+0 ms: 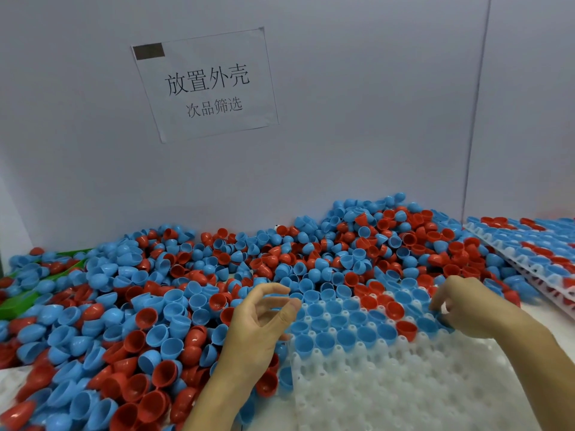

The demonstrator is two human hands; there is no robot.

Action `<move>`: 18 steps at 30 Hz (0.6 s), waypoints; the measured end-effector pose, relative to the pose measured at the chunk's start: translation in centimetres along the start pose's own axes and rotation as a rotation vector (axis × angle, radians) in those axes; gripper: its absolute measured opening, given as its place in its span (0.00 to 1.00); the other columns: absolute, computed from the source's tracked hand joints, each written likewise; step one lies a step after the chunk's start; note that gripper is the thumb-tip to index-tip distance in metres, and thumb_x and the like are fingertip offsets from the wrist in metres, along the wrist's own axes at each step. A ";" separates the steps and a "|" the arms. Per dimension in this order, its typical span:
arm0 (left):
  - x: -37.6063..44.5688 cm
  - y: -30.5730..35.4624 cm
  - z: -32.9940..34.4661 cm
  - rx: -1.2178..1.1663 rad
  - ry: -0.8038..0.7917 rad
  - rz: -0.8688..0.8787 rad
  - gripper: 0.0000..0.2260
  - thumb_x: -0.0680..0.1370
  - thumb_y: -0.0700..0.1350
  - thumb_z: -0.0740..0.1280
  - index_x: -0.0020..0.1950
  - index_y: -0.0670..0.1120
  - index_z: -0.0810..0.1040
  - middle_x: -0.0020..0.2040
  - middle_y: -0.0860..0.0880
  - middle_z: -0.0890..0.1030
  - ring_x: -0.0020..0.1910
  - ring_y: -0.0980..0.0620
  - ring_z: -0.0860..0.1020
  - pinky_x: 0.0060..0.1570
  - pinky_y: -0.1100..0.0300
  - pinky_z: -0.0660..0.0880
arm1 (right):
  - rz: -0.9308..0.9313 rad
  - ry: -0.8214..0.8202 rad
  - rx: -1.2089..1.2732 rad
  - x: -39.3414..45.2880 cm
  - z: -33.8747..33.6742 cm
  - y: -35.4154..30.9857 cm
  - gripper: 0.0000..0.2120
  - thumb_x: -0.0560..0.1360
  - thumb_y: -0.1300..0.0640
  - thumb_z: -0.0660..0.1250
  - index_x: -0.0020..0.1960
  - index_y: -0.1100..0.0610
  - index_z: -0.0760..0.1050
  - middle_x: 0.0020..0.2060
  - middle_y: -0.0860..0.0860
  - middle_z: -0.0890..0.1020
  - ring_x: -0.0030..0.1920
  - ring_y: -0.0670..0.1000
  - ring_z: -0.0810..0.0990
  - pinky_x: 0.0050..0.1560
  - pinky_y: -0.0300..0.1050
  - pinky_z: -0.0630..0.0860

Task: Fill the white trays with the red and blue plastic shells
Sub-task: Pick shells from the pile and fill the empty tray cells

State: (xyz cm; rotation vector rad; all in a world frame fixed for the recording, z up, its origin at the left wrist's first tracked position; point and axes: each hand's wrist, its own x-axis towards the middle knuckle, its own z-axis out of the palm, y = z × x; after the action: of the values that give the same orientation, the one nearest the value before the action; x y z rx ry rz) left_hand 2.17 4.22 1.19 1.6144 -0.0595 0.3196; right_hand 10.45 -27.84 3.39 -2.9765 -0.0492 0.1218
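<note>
Shells (174, 275): red and blue, heaped loose left of and behind the tray
Tray (404, 384): far rows filled; near pockets bare
Left hand (258, 318): fingers curled, apparently holding nothing
Right hand (466, 306): fingertips seating a blue shell; grip unclear
Next: probably fetch more shells; fill the next row

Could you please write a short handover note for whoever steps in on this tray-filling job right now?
Left hand: raised at the near tray's left edge, fingers curled; no shell visible in it.
Right hand: fingertips down at the filled rows' right end; grip unclear.
Near white tray: far rows hold blue and red shells, near rows empty.
Loose shell pile: left and behind.
Filled trays: stacked far right.
Left: fill the empty rows.
</note>
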 end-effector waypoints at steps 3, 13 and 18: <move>0.1 0.0 0.0 0.002 0.008 0.000 0.21 0.65 0.59 0.73 0.53 0.50 0.81 0.48 0.51 0.86 0.48 0.53 0.84 0.37 0.63 0.79 | -0.011 0.002 0.004 0.2 0.2 0.1 0.13 0.77 0.60 0.70 0.58 0.47 0.82 0.58 0.48 0.80 0.52 0.48 0.78 0.51 0.39 0.79; 0.0 0.0 -0.2 0.012 0.017 0.017 0.19 0.68 0.59 0.71 0.54 0.50 0.81 0.49 0.51 0.86 0.48 0.55 0.84 0.38 0.62 0.79 | -0.204 0.133 0.190 -0.4 -0.5 -1.1 0.11 0.77 0.59 0.71 0.55 0.44 0.81 0.54 0.43 0.80 0.48 0.42 0.77 0.49 0.37 0.79; -0.1 0.1 -0.2 0.020 0.016 0.022 0.19 0.68 0.60 0.70 0.53 0.50 0.81 0.48 0.51 0.86 0.48 0.54 0.84 0.38 0.62 0.79 | -0.350 -0.006 0.147 -0.5 0.5 -2.3 0.12 0.77 0.53 0.71 0.57 0.37 0.79 0.55 0.34 0.75 0.54 0.39 0.75 0.53 0.35 0.76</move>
State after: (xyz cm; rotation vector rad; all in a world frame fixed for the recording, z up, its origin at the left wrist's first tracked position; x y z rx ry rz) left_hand 2.02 4.38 1.31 1.6317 -0.0617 0.3510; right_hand 9.89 -25.54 3.33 -2.7691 -0.5333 0.0864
